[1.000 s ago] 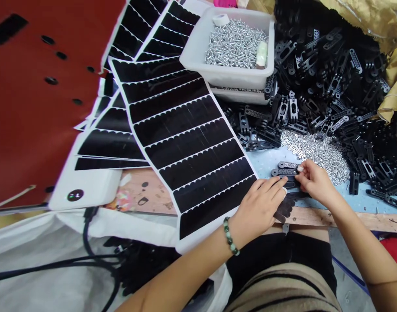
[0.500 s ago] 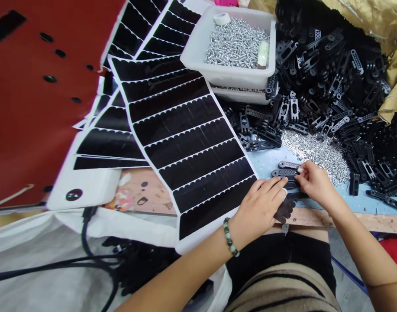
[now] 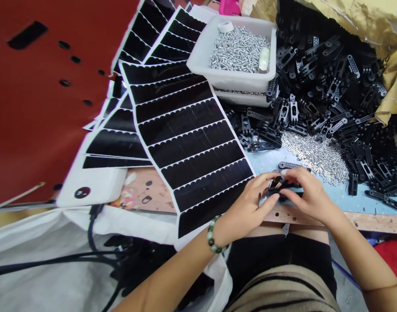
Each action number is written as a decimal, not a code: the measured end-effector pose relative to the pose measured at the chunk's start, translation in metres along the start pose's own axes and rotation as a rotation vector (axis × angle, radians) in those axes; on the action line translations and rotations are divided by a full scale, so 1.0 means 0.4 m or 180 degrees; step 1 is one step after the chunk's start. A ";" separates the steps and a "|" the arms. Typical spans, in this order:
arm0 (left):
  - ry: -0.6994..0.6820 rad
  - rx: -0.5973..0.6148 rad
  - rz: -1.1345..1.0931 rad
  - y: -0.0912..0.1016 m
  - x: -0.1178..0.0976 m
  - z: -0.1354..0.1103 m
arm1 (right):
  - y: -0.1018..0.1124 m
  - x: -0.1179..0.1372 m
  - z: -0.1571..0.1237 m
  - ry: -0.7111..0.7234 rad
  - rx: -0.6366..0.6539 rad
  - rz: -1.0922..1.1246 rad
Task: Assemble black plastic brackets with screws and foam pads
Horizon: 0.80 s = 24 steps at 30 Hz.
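Near the front edge of the blue work surface (image 3: 261, 158), my left hand (image 3: 250, 206) and my right hand (image 3: 310, 195) meet around a small black plastic arm piece (image 3: 279, 187). Left thumb and fingers close on its left side. From the right, thumb and fingertips of my other hand pinch it. Fingers cover much of the piece, and I cannot tell whether it is one part or several. Just beyond my fingertips lies a flat black arm with a patterned face (image 3: 288, 165). A green bead bracelet (image 3: 211, 236) circles my left wrist.
Sheets of black scalloped stickers (image 3: 198, 138) spread to the left. Behind them a white plastic tub (image 3: 240, 80) holds many silver screws. Loose nuts and screws (image 3: 318, 156) form a pile beside a large heap of black plastic arms (image 3: 334, 82). A red panel (image 3: 55, 130) stands at left.
My left hand has gone from lying flat over the parts to closing on the black piece. My right hand's grip has shifted onto it too. The view has moved slightly.
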<state>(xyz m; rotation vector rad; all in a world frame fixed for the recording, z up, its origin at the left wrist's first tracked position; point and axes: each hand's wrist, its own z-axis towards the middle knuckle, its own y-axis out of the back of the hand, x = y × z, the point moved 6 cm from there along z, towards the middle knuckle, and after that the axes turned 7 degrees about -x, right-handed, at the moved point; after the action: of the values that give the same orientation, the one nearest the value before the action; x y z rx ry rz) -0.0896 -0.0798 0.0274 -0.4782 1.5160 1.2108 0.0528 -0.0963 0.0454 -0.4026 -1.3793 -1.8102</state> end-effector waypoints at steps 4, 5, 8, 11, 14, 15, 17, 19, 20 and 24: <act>0.0656 -0.0147 -0.0671 -0.005 0.042 -0.004 | -0.031 0.036 -0.017 0.0290 0.0063 -0.0001; 0.0773 -0.0237 -0.0792 -0.002 0.053 -0.006 | -0.033 0.042 -0.025 0.0345 0.0067 -0.0004; 0.0844 -0.0758 -0.0759 0.028 0.075 -0.010 | -0.018 0.031 -0.041 0.0108 -0.0059 0.0173; 0.0331 -0.0886 0.0107 0.048 0.055 -0.009 | 0.007 -0.044 -0.035 -0.0975 -0.0404 0.0540; -0.0422 -0.0334 0.1273 0.014 0.018 -0.010 | -0.005 -0.130 -0.025 -0.2087 -0.0518 0.1100; -0.0559 -0.0180 0.1551 0.000 0.013 -0.012 | -0.016 -0.149 -0.020 -0.2308 -0.0470 0.1260; -0.0644 0.0000 0.1865 -0.021 0.011 -0.013 | -0.038 -0.173 -0.011 -0.2554 -0.0326 0.1412; -0.0656 0.0060 0.1973 -0.032 0.014 -0.013 | -0.053 -0.183 -0.006 -0.2652 -0.0242 0.1410; -0.0661 0.0069 0.1993 -0.035 0.015 -0.012 | -0.056 -0.184 -0.005 -0.2671 -0.0238 0.1388; -0.0678 0.0095 0.2000 -0.037 0.018 -0.012 | -0.058 -0.181 -0.005 -0.2621 -0.0208 0.1144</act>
<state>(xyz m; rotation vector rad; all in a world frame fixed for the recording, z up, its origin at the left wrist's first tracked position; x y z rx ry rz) -0.0825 -0.0876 0.0141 0.1696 1.5415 1.6521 0.0807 -0.0670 -0.0189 -1.4487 -1.6259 -1.4288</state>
